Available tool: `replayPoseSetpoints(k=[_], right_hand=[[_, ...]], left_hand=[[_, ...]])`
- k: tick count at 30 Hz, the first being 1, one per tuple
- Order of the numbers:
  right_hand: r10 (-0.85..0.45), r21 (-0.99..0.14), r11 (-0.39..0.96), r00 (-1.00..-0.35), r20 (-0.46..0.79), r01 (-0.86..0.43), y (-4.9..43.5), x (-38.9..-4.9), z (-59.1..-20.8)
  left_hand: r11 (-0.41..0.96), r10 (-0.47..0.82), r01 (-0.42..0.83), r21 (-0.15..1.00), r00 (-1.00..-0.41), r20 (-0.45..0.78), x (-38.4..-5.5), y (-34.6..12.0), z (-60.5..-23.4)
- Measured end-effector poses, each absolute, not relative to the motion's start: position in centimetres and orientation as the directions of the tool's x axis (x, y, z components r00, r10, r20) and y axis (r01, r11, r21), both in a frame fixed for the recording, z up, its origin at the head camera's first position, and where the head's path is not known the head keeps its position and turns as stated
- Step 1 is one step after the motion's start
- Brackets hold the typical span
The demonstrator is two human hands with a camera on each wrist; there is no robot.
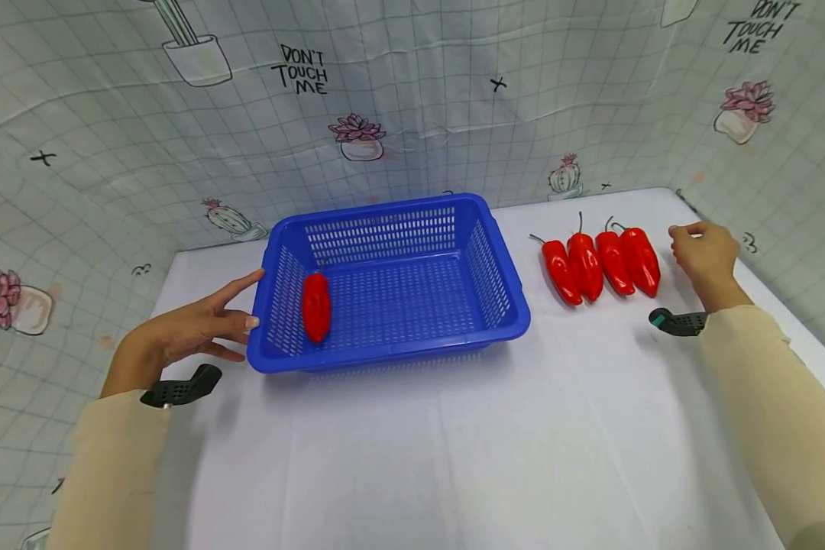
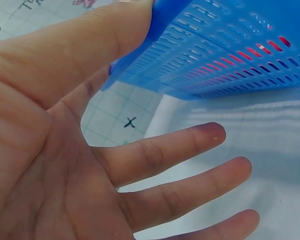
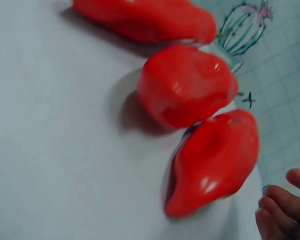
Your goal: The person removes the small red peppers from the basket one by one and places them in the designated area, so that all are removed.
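My left hand [image 1: 202, 328] is at the left rim of a blue plastic basket [image 1: 392, 351], its fingers spread. In the left wrist view, the thumb [image 2: 90, 42] touches the basket's edge while the other fingers extend below it. One red pepper [image 1: 316, 308] lies inside the basket near its left wall. To the basket's right, several glossy red peppers [image 1: 586, 267] lie side by side on the table, stems pointing away. Just right of that row is my right hand [image 1: 708, 252], loosely bent and holding nothing. Its fingers [image 3: 285, 210] appear beside the peppers in the right wrist view.
A white cloth covers the table [image 1: 440, 451]. Behind and beside it hangs a grid-patterned curtain [image 1: 426, 99] printed with potted plants and lettering. Black wrist devices are worn on both the left wrist [image 1: 182, 388] and right wrist [image 1: 677, 322].
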State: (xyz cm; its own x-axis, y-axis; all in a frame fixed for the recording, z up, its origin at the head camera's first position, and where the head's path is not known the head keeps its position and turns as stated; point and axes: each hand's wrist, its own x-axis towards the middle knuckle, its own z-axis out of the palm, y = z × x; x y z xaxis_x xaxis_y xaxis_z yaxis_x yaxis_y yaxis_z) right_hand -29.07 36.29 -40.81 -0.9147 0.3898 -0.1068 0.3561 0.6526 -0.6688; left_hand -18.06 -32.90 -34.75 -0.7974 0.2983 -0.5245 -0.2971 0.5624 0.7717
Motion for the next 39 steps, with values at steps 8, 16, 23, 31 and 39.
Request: replayPoseSetpoints(k=[8,16,23,31,39], right_hand=[[0.411,-0.758,0.569,-0.909,-0.074,0.319,32.9,-29.8,-37.2],[0.363,-0.921,0.327,-0.928,-0.083,0.21,27.5,-30.7,-33.6],[0.231,-0.978,0.163,-0.969,-0.09,0.13,20.5,-31.1,-31.1],[0.053,-0.994,0.023,-0.993,-0.108,0.109,13.3,-31.9,-29.0],[-0.134,-0.983,0.089,-0.976,-0.172,0.161,7.1,-32.1,-29.6]], left_hand=[[0.614,0.307,-0.264,0.744,-0.788,-0.533,-18.1,-33.2,-34.2],[0.688,0.287,-0.238,0.685,-0.778,-0.559,-18.5,-32.3,-32.8],[0.692,0.275,-0.254,0.676,-0.773,-0.572,-18.1,-32.2,-32.7],[0.717,0.258,-0.254,0.649,-0.769,-0.585,-18.1,-32.5,-32.7],[0.71,0.261,-0.257,0.656,-0.769,-0.584,-18.3,-32.4,-32.9]])
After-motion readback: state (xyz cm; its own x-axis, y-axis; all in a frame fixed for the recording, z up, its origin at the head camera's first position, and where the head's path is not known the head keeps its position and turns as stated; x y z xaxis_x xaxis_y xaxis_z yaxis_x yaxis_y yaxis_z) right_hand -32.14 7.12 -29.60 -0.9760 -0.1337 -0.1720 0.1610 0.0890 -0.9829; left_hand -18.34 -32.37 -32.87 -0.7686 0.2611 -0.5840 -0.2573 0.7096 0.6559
